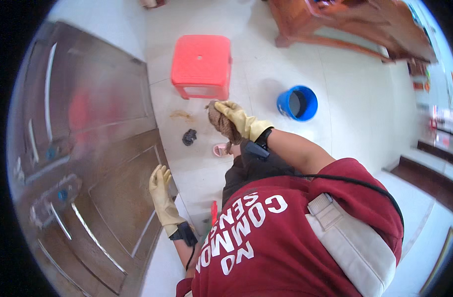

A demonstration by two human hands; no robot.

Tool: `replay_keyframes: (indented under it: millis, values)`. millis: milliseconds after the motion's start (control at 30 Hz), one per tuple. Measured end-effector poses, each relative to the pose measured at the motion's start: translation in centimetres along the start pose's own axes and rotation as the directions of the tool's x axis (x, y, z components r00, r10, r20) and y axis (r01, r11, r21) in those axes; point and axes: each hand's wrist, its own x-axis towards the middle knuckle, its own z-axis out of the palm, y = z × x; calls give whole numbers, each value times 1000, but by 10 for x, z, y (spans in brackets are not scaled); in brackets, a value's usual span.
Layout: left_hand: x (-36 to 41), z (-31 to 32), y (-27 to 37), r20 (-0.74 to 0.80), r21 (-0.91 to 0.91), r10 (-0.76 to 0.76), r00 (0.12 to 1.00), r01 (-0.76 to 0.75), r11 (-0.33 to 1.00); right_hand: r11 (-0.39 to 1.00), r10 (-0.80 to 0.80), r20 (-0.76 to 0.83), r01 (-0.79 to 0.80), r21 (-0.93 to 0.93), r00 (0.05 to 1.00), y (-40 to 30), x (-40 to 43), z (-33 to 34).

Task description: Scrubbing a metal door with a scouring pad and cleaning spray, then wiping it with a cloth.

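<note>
My right hand (pixel 243 120), in a cream rubber glove, grips a crumpled brown cloth (pixel 222 120) above the floor. The cloth hangs down from the fingers. My left hand (pixel 161 196) wears a matching glove and holds nothing; its fingers point up beside a brown panelled door (pixel 118 156). Whether the fingertips touch the door I cannot tell. Metallic strips and blue round fittings (pixel 63 195) mark the door's face. A blue bucket (pixel 311 102) with dark liquid inside stands on the tiles, beyond my right wrist.
A red plastic stool (pixel 201 61) stands ahead near the door. On the floor lie a dark crumpled item (pixel 189 137) and a brownish smear (pixel 181 115). My foot wears a pink slipper (pixel 220 150). Wooden furniture (pixel 345 42) stands far right, with dark-faced steps (pixel 427 182) nearer.
</note>
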Motion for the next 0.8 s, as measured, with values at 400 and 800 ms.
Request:
replay_keyframes:
  millis: [400, 800]
  values:
    - [18, 250, -36, 333, 270, -229, 915, 140, 953, 738, 39, -405, 247, 628, 913, 10, -53, -372]
    - [-25, 537, -181, 413, 448, -409, 814, 209, 869, 853, 123, -623, 238, 464, 773, 47, -36, -566]
